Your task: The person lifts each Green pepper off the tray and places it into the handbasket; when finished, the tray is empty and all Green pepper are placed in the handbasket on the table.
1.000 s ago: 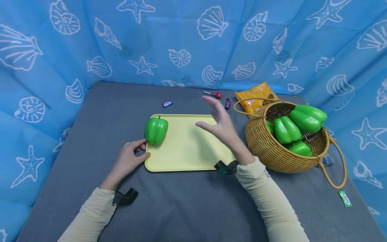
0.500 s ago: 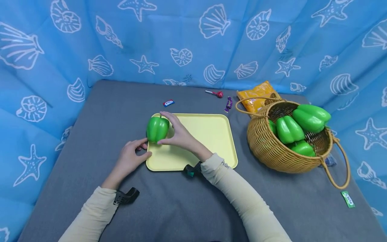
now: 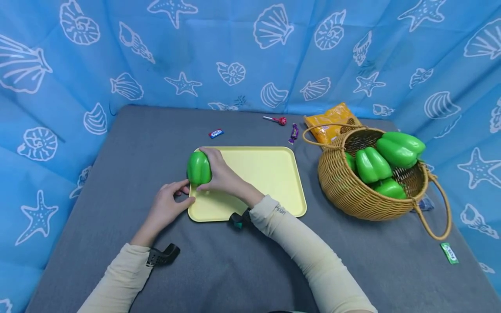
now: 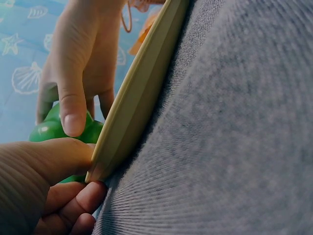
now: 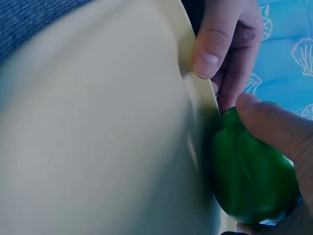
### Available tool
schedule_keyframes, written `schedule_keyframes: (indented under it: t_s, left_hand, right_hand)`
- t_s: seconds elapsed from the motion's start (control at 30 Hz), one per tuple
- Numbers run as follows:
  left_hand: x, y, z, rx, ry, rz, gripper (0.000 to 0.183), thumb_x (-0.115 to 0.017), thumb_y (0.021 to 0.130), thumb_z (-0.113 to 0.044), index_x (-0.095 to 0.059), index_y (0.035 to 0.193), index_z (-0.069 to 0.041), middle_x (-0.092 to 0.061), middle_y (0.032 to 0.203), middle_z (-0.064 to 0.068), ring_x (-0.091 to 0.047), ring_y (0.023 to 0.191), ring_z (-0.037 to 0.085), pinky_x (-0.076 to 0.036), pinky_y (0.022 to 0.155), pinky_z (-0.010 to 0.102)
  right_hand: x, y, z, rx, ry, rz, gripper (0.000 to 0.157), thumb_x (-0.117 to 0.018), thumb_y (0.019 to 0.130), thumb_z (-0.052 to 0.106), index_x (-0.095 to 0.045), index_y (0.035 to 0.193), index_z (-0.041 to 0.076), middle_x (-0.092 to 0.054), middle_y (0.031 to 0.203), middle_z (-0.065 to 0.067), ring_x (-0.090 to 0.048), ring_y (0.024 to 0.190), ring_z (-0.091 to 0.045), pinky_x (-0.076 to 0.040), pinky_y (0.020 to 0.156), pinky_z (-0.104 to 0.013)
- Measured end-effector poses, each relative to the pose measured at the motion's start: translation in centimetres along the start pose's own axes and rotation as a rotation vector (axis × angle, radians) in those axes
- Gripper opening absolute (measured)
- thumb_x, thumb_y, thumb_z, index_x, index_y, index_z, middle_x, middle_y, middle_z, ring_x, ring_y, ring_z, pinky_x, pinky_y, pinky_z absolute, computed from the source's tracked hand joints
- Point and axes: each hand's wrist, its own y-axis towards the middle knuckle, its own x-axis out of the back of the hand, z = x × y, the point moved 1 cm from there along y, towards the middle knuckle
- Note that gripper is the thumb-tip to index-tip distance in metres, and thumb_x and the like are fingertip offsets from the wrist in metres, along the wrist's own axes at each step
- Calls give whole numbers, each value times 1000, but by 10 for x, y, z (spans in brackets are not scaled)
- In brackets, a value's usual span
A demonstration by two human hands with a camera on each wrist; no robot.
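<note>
A green bell pepper (image 3: 198,168) stands at the left end of the pale yellow tray (image 3: 262,174). My right hand (image 3: 223,174) grips it from the right, thumb on the near side, as the right wrist view also shows. At the tray's left edge, my left hand (image 3: 166,206) pinches the rim, with the thumb (image 4: 68,155) on top and fingers curled underneath in the left wrist view. To the right, a wicker basket (image 3: 352,202) leans tilted toward me and holds several more green bell peppers (image 3: 372,165).
Behind the tray lie a small blue-and-red wrapped candy (image 3: 216,133), a lollipop (image 3: 275,120) and a purple wrapped candy (image 3: 293,133). An orange packet (image 3: 332,124) sits behind the basket. A green wrapped candy (image 3: 449,253) is near the right edge of the grey table (image 3: 235,265).
My right hand has moved left from above the tray to the bell pepper and closed around it. The left hand has stayed at the tray's edge.
</note>
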Motion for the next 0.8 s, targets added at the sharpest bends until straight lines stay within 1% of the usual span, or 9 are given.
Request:
schedule_keyframes:
  t_s: [0.17,0.23,0.3,0.43,0.57,0.67,0.8]
  left_hand:
    - [-2,0,-2,-9,-15,-2,50,-70,76,-19,-54,120,0,-59,88,4,-46,84,19,-34,75,33]
    - [-3,0,-3,-5,-14,-4,50,-70,75,-19,-54,120,-2,-59,87,3,-46,83,19,-34,75,33]
    - [-3,0,-3,-7,-15,-6,50,-70,75,-19,-55,120,-3,-59,87,3,-45,83,18,-33,75,32]
    - [-2,1,-3,-18,-17,-19,50,-70,75,-17,-55,120,-3,-59,86,3,-45,82,18,-33,75,32]
    - [-1,1,-2,-24,-4,-28,49,-71,74,-17,-56,119,-3,-59,86,3,-45,82,18,-32,75,32]
    - [-1,1,-1,-21,16,-23,50,-71,75,-19,-55,119,-4,-59,87,2,-45,83,18,-32,75,32]
    - [-1,0,0,-12,23,-14,50,-70,75,-20,-55,120,-4,-58,88,2,-45,84,18,-32,76,33]
  right_hand:
    - [4,-4,-2,-33,-15,-2,99,-80,62,29,-20,138,10,-26,132,-11,-39,110,-19,-40,88,-31]
    - [11,-5,-2,-32,-5,0,98,-80,62,29,-21,138,10,-28,130,-11,-40,109,-19,-41,87,-32]
    - [22,-7,-2,-20,1,4,97,-80,62,29,-22,137,11,-29,129,-11,-41,108,-19,-41,86,-32]
    - [58,-12,6,17,18,-7,97,-81,61,27,-23,137,12,-29,130,-11,-41,110,-20,-41,86,-33]
    - [100,-25,18,65,18,-59,97,-81,59,28,-25,137,15,-30,130,-10,-40,110,-18,-41,86,-34]
    - [131,-42,25,80,55,-115,97,-82,59,24,-25,137,18,-31,130,-8,-41,107,-16,-42,84,-33]
    - [172,-77,34,43,172,-181,96,-78,62,5,-21,139,13,-28,132,-11,-42,105,-21,-45,80,-34]
